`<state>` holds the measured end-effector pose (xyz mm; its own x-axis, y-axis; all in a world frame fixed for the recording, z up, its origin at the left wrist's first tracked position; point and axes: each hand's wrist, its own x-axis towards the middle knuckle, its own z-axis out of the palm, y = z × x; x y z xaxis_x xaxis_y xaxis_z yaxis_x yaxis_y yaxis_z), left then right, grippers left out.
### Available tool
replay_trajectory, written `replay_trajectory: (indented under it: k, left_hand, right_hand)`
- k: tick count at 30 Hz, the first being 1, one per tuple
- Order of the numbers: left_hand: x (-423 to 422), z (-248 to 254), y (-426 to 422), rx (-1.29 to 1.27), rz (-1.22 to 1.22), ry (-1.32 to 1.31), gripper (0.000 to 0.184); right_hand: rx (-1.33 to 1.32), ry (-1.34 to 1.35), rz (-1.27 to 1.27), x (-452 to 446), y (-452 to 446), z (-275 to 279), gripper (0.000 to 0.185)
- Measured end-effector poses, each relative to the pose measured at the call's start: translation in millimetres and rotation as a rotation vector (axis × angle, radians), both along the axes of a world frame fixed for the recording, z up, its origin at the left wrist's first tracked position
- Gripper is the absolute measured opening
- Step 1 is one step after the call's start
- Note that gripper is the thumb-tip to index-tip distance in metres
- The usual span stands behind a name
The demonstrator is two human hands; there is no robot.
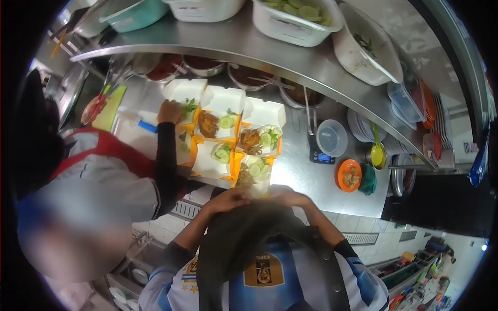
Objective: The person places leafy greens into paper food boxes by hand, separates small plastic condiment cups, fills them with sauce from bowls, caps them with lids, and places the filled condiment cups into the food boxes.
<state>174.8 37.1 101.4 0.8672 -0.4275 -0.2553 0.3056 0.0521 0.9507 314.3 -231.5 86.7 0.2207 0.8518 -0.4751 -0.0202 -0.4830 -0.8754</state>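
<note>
leaning over a steel table (pixel 306 179), a worker in a blue-and-white striped shirt brings both bare hands to the near end of a cluster of open food boxes (pixel 209 167), white with orange lining. the left hand (pixel 234 199) and right hand (pixel 287 197) are close to each other, with a narrow gap between them, at the near edge of the closest box; the fingers are partly hidden and blurred, so whether they grip anything cannot be told. the boxes sit side by side in two rows in the middle of the table. in the far row, the middle box holds a browned fried piece (pixel 208 124) beside pale green slices (pixel 227 121), and the one to its right has similar food. the closest box carries green slices (pixel 258 167) next to a brown portion (pixel 245 176). at left, a co-worker's hand (pixel 170 111) reaches to the far-left box, near its leafy greens (pixel 189 105). to the right of the boxes are a small scale (pixel 322 157) with a lit display, a clear round tub (pixel 332 138), an orange plate of food (pixel 350 175) and a green cloth (pixel 368 180). above, a metal shelf (pixel 207 41) bears plastic bins, one filled with green slices.
</note>
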Motion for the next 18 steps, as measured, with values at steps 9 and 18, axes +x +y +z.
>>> replay_trajectory:
  k: [9, 18]
  left_hand:
    - [0, -2, 26, 0.081, -0.096, 0.139, 0.024]
    - [-9, 22, 52, -0.003, -0.276, 0.359, 0.045]
  right_hand:
    - [-0.057, 0.332, -0.13, 32, -42, -18, 0.036]
    - [-0.401, 0.145, 0.373, 34, -22, -3, 0.042]
